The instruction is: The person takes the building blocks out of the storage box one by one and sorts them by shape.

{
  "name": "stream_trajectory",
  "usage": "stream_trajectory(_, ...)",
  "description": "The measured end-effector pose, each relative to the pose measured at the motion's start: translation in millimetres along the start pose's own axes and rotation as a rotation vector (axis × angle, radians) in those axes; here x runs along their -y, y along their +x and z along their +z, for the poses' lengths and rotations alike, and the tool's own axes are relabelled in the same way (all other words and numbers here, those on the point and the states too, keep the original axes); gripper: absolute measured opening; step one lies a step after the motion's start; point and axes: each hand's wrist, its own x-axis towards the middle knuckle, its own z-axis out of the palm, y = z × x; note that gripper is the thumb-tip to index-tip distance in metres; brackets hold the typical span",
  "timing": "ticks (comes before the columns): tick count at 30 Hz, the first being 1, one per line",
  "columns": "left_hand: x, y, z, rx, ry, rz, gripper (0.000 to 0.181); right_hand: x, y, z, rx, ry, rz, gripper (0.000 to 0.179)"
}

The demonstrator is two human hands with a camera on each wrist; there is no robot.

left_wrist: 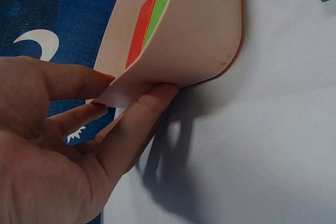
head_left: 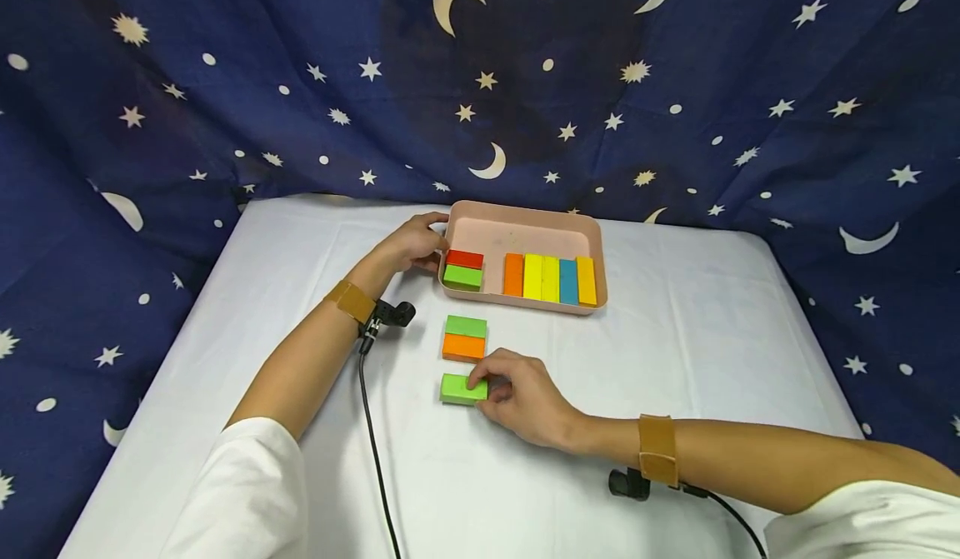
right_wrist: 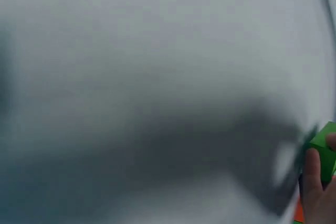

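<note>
My left hand (head_left: 416,242) holds the left end of a shallow pink tray (head_left: 525,212); in the left wrist view the thumb (left_wrist: 157,95) presses the outer wall and the fingers reach the rim. Inside the tray, a red block (head_left: 465,259) and a green block lie by the left wall, with a row of orange, yellow, blue and amber blocks along the near side. My right hand (head_left: 528,396) pinches the right end of a light green block (head_left: 453,388) low over the table. Just beyond it, another green block (head_left: 466,326) lies against an orange block (head_left: 463,346).
A white cloth covers the table (head_left: 712,334). Behind it hangs a dark blue curtain (head_left: 420,67) with moons and stars. Each wrist wears a strapped camera, and a black cable (head_left: 375,451) from the left one trails over the table's near side.
</note>
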Motion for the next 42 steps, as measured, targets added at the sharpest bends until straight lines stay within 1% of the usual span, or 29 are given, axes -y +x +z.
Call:
stream_trajectory(4,3.0,-0.1,0.1,0.005,0.004,-0.007,0.07,-10,-4.5,11,0.013,0.017,-0.03,0.028)
stream_trajectory(7,2.6,-0.9,0.1,0.004,-0.002,-0.001,0.07,-12,-5.1,13,0.001,0.023,-0.057,0.028)
stream_trajectory(12,1.1,-2.2,-1.4,-0.007,-0.008,-0.01,0.071,-15,-2.3,12,-0.024,0.013,-0.092,0.027)
stream_trajectory(17,-0.8,0.0,-1.9,-0.003,-0.001,-0.001,0.07,-19,4.2,11,-0.071,0.006,-0.092,0.025)
stream_trajectory(21,-2.3,0.4,-1.7,-0.004,0.005,0.003,0.069,-21,8.4,10,-0.092,-0.026,-0.092,0.023)
stream_trajectory(28,-3.1,-0.3,-2.0,-0.007,-0.004,0.0,0.071,-21,14.2,9,-0.112,-0.071,-0.1,0.021)
stream_trajectory(35,-2.7,1.8,-1.8,-0.01,-0.013,0.009,0.072,-23,17.4,9,-0.139,-0.076,-0.117,0.023)
stream_trajectory(38,-1.5,1.7,-2.1,-0.008,-0.017,0.009,0.072,-23,18.1,10,-0.139,-0.073,-0.124,0.022)
stream_trajectory(42,0.9,2.2,-2.7,0.0,-0.021,0.005,0.072,-24,17.9,11,-0.13,-0.056,-0.114,0.021)
